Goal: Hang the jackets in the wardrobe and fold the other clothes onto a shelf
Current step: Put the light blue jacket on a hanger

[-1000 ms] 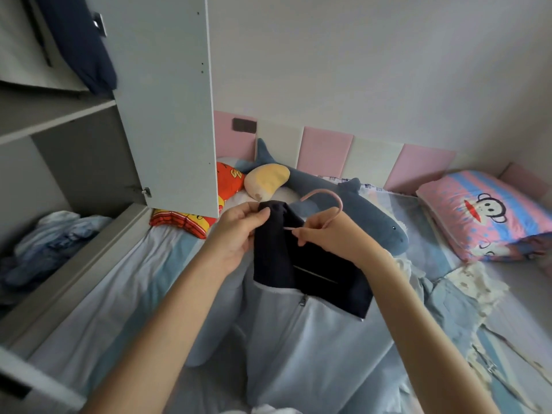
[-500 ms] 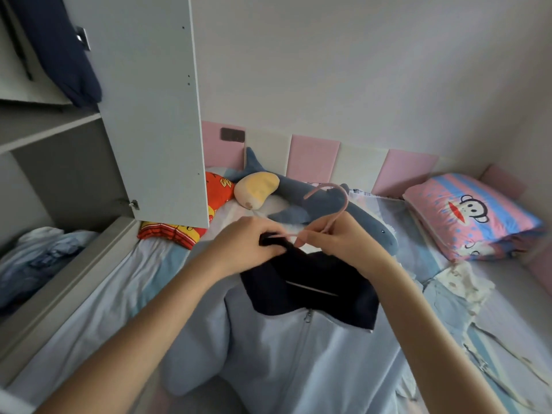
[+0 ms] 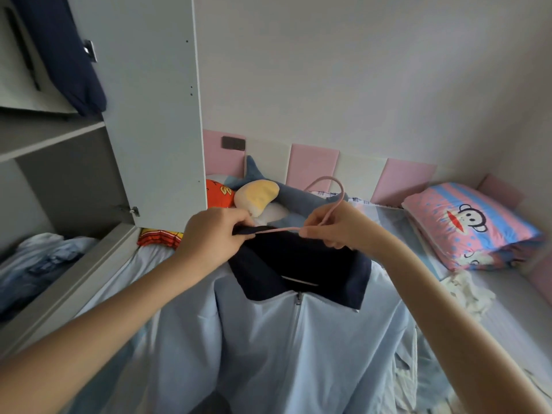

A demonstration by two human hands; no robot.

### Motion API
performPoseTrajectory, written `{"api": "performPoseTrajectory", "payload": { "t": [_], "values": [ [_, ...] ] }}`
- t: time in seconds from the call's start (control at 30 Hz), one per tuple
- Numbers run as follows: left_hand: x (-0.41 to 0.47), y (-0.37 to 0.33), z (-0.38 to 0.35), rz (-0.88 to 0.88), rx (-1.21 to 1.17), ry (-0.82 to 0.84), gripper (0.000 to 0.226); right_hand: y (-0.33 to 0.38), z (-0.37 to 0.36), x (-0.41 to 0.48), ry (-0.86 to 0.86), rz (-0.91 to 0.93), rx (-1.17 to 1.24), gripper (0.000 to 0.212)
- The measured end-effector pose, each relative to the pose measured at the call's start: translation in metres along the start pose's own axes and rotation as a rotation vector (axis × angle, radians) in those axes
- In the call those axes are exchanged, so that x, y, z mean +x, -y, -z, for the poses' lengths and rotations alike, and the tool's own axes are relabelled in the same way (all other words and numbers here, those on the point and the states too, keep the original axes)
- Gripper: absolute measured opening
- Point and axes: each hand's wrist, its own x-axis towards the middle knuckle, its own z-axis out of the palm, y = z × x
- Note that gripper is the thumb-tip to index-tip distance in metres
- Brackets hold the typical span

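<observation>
Pink hanger (image 3: 342, 194) now lies level across the navy collar (image 3: 298, 264), which a second ago was bunched narrow and upright; it has spread wide, so the jacket (image 3: 283, 339) looks nearly threaded, though hanging has not begun. Left hand (image 3: 213, 239) grips the collar's edge and the hanger's arm together; right hand (image 3: 337, 230) pinches the hanger below its hook. The jacket sits at lower centre, draped over the bed (image 3: 119, 279). Door (image 3: 155, 115) stands open at upper left, its lower edge just above the left hand; a swing left must clear it and the shelf (image 3: 44, 135) lip. Open room lies right, toward the pillow (image 3: 466, 222)
</observation>
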Motion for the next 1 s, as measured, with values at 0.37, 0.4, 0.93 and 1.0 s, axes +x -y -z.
{"api": "performPoseTrajectory", "payload": {
  "t": [0.37, 0.4, 0.93, 1.0],
  "values": [
    [0.004, 0.003, 0.016, -0.022, -0.269, -0.216, 0.017, -0.011, -0.017, -0.005, -0.194, 0.537, -0.304, 0.019],
    [0.007, 0.002, 0.017, -0.02, -0.281, -0.212, 0.018, -0.009, -0.019, -0.005, -0.19, 0.564, -0.339, 0.017],
    [0.01, -0.01, -0.004, -0.025, -0.231, -0.026, 0.025, 0.009, -0.035, 0.018, -0.16, 0.052, -0.026, 0.02],
    [-0.006, -0.028, -0.012, -0.027, -0.289, -0.072, 0.028, 0.009, -0.035, 0.029, -0.211, -0.088, 0.147, 0.022]
  ]
}}
